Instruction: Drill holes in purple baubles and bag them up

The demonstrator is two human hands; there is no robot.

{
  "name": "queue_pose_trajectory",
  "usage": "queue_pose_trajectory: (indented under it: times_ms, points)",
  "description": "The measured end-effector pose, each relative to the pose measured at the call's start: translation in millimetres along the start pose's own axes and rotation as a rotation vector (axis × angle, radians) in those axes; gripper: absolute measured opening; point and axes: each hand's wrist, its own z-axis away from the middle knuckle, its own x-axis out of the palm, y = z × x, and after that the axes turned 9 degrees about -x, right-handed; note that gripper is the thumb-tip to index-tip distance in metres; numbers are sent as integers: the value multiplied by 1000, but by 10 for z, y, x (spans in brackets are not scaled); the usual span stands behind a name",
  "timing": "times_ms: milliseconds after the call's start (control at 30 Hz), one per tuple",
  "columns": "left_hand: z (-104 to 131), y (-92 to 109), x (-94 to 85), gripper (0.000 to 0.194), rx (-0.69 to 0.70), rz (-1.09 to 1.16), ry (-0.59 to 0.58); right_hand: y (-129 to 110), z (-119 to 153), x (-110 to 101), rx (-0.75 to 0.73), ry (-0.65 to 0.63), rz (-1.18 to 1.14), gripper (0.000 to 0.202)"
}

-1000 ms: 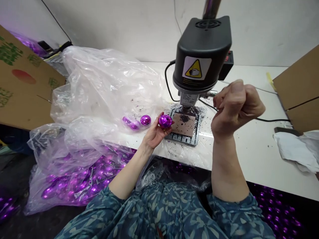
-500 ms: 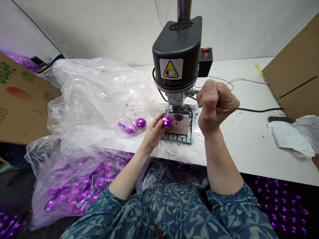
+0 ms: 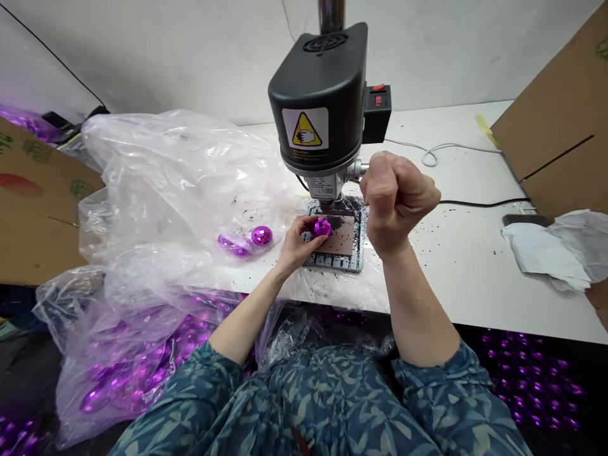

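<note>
A shiny purple faceted ball [image 3: 322, 227] is pinched between the thumb and fingers of my left hand [image 3: 299, 244]. It sits over the wooden board [image 3: 342, 240] on the base of the drill press [image 3: 318, 95], just below the chuck [image 3: 327, 206]. The drill tip is too small to make out. My right hand [image 3: 396, 199] is closed in a fist around the drill press's feed handle [image 3: 363, 168], at the right side of the machine; most of the handle is hidden inside the fist. Another purple ball [image 3: 261, 235] lies on the table to the left.
Dark shavings litter the base and the white table [image 3: 456, 253]. A clear plastic bag [image 3: 185, 171] spreads across the left; more purple balls [image 3: 142, 367] fill plastic below. Cardboard boxes [image 3: 42, 221] stand at both sides. White paper [image 3: 546, 253] and cables lie at right.
My left hand has brought the ball to the right, closer under the chuck, and its thumb now lies on the near side. My right fist stays on the handle. The view has shifted slightly.
</note>
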Motion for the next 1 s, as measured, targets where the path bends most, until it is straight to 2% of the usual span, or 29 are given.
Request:
queue_pose_trajectory:
  times_ms: [167,300,467,667,833,1000]
  points:
    - [-16,83,52,41,74,-113,-36,-21,-22,3,-61,28,-83,55]
    - [-1,52,152,49,17,-21,-20,-29,-26,-1,18,-20,20,59]
    - [23,-47,259,52,-41,87,28,-28,-29,1,-65,29,-88,55]
    - [-4,-8,275,46,-24,56,28,-43,-72,15,-132,66,-183,54]
    - [-5,-43,312,49,-39,48,46,-98,-224,61,-69,90,-207,56]
    - [45,-111,379,55,-42,103,45,-111,-281,86,87,40,-51,57]
